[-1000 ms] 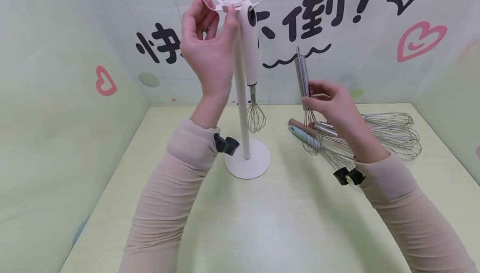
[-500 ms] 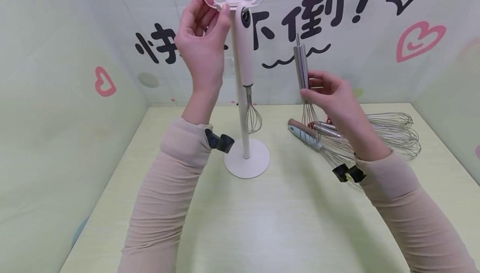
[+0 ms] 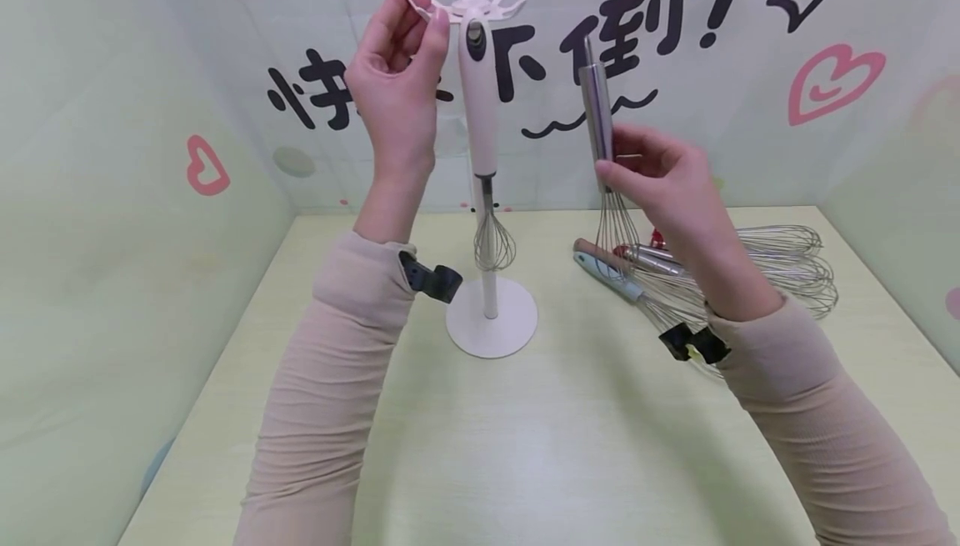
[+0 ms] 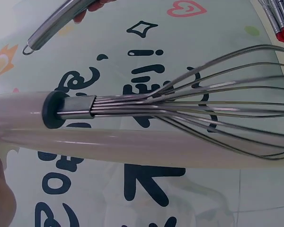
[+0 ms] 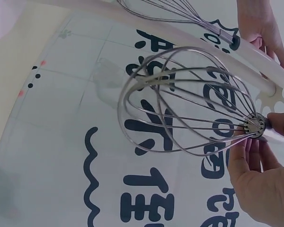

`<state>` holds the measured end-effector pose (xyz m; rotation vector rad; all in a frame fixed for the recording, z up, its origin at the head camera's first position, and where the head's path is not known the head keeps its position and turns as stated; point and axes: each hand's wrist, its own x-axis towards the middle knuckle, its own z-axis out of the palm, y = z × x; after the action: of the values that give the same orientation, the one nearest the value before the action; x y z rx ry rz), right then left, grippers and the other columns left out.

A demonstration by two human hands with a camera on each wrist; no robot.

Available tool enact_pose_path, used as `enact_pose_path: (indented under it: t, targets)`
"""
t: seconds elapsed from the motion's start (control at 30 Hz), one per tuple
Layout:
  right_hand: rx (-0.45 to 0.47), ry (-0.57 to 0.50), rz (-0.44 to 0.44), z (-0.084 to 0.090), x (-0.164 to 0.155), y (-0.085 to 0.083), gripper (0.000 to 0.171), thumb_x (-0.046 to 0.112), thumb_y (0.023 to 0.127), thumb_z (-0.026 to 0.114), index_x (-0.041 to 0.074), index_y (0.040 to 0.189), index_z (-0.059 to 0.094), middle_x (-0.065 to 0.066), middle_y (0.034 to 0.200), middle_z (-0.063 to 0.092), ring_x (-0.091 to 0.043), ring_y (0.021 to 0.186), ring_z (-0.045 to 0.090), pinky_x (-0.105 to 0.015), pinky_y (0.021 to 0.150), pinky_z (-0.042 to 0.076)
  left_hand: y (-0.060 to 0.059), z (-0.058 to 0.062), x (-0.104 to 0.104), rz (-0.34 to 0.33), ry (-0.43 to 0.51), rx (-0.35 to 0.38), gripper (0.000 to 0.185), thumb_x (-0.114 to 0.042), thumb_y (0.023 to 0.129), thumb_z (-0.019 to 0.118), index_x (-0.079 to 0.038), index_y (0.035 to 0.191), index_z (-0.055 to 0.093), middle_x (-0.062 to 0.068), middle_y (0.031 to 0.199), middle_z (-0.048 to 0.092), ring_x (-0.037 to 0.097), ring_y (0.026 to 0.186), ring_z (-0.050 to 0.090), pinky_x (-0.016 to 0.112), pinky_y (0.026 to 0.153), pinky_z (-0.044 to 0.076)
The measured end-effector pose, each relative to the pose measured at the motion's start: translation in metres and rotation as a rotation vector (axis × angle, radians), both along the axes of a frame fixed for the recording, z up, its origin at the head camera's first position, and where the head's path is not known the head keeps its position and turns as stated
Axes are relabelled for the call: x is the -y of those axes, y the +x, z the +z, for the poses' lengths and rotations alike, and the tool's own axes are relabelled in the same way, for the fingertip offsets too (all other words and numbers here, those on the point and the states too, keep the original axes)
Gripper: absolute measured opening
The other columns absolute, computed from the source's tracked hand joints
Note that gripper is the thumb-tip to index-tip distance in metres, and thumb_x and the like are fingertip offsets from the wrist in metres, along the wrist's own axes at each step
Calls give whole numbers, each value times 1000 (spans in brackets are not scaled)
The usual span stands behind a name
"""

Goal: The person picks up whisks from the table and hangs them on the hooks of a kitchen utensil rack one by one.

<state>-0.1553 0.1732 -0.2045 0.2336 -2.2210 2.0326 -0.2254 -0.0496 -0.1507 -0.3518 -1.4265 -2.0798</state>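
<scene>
My left hand (image 3: 397, 71) pinches a hook at the left of the white stand's hook ring (image 3: 468, 8). From a hook at the ring's front hangs a white-handled whisk (image 3: 478, 104), its wire head in front of the pole. To the right, my right hand (image 3: 663, 175) grips a steel whisk (image 3: 597, 108) low on its handle, loop up and wires down. This whisk is held in the air, apart from the stand. The right wrist view shows its wire balloon (image 5: 180, 104) closely; in the left wrist view its steel handle (image 4: 57, 23) shows at the top.
Several whisks (image 3: 795, 271) lie on the table at the right, partly behind the right forearm. Among them are a light blue handle (image 3: 606, 275) and a brown handle (image 3: 592, 247). The stand's round white base (image 3: 491, 333) rests on the table (image 3: 525, 446). A printed backdrop rises behind.
My right hand has lifted the steel whisk higher and slightly left. The hook ring has turned, bringing the white-handled whisk from the pole's right side round to the front; my left hand shifted slightly left.
</scene>
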Motion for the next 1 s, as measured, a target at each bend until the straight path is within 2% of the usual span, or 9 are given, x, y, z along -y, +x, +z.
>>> enact_pose_path:
  t: [0.17,0.33,0.63,1.0]
  targets:
    - [-13,-42,5,5,5,2,44,7,85,69,5,128,59,2,105,64,-13,97,60,-12,81,52,-2,-2,2,-36,3,7,48,0,84,66,3,130,55,15,120,66,16,104,64,19,98,49]
    - [-39,-67,9,9,10,3,42,6,84,70,3,125,60,2,101,66,-13,94,60,-13,80,52,-3,-2,3,-42,2,13,48,-1,84,66,2,130,54,12,118,66,16,106,63,19,98,49]
    - [-96,-8,-11,16,18,3,40,6,83,71,4,122,63,2,98,66,-13,91,61,-14,78,51,-3,-2,1,-56,29,-4,50,3,82,66,4,130,53,5,106,62,14,99,61,21,97,50]
    - [-157,18,-6,22,30,0,37,3,83,69,3,120,65,4,94,68,-12,91,61,-14,77,52,0,0,-3,-78,35,-4,51,4,83,64,4,132,51,7,111,61,14,101,60,22,97,51]
